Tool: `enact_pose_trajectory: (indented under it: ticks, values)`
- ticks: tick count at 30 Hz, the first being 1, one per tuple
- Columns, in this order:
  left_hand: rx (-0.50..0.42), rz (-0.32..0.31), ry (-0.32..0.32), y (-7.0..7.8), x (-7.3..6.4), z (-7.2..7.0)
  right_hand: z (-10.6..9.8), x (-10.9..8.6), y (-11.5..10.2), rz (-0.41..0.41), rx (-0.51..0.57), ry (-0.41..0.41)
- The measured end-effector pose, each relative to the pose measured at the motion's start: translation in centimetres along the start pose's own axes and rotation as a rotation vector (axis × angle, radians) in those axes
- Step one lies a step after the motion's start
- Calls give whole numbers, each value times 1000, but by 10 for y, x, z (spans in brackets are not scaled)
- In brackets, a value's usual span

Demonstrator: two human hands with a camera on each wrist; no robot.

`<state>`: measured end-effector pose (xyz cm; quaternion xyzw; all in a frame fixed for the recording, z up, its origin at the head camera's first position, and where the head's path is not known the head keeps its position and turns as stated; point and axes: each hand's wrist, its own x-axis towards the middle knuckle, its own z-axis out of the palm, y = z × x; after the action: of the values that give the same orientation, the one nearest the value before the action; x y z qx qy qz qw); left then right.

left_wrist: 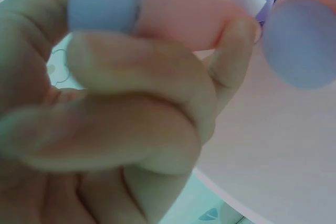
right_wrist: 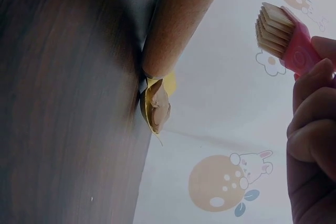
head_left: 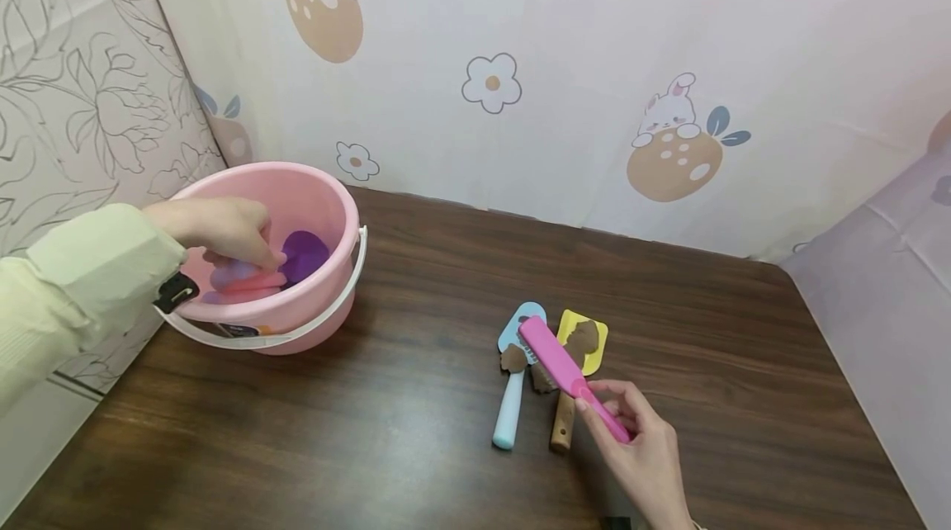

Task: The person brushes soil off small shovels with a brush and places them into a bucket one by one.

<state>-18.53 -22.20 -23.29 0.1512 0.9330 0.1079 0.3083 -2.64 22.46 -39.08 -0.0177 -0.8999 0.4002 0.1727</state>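
My right hand (head_left: 642,439) pinches the pink brush (head_left: 553,357) by its handle, probably to keep the bristles (right_wrist: 273,27) free above the spatulas (head_left: 508,414). Inside the bucket (head_left: 312,196), my left hand (head_left: 226,229) grips a pink-and-lavender piece (left_wrist: 178,11) from above, presumably because it lies deep.

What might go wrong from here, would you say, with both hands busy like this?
The pink brush in the right hand is held above tools carrying brown lumps; if lowered, its bristles could get smeared, should the lumps be soft. The left hand, inside the bucket, holds a pink-and-lavender item that might slip back in. The sleeve crosses the bucket's edge, so lifting out could snag and tip it.
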Motion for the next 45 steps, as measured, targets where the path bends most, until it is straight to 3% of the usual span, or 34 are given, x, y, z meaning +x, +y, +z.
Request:
enact_pose_trajectory:
  ticks: [6,11,19,26,33,40,45]
  values:
    - [25,-37,63,-1,-1,-4,-1,1,-3,5,-13,0]
    - [1,-66,80,-2,-2,-5,0,0,-2,-12,-10,2]
    - [17,-34,160,-2,-6,-4,2,-1,-2,-15,0,-1]
    - [24,-52,209,3,-10,-2,2,-1,-4,-19,1,-4]
    - [-27,-42,277,6,-16,4,2,-1,-4,-12,-3,-7]
    - [-121,-22,422,13,-26,5,2,-3,-6,-7,-1,-9]
    - [-111,6,570,27,-33,10,2,-3,-7,-12,4,-2]
